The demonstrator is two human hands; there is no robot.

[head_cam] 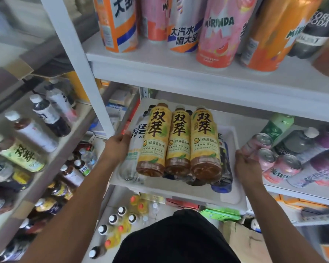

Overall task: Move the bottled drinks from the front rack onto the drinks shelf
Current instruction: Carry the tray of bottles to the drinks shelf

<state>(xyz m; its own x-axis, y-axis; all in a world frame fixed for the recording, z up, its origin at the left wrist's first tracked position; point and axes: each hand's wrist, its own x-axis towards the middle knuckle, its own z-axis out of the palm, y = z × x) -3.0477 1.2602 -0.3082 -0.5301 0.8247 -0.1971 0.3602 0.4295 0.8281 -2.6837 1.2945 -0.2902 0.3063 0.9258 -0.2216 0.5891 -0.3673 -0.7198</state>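
Three yellow-labelled tea bottles [179, 141] are seen lying side by side on a white tray [179, 192], each label printed with the large black characters 双萃. At nine o'clock from them a clear bottle with a white label [136, 149] lies on the same tray, and at three o'clock a dark bottle with a blue base [224, 168] is partly hidden. The tray is held level in front of the white shelf unit [179, 76]. Its left edge is gripped by the left hand [119, 147], with the thumb curled over the rim; its right edge is gripped by the right hand [247, 168], fingers wrapped round the rim. At twelve o'clock, on the upper shelf, large bottles stand: a pink one marked MIRINDA [219, 33], and orange-and-white ones [118, 25] bearing 大汽水 喝大窑. At three o'clock, pink cans [270, 156] lie on the shelf. At nine o'clock, a side rack [65, 149] carries more bottles, one [21, 154] also marked 双萃.
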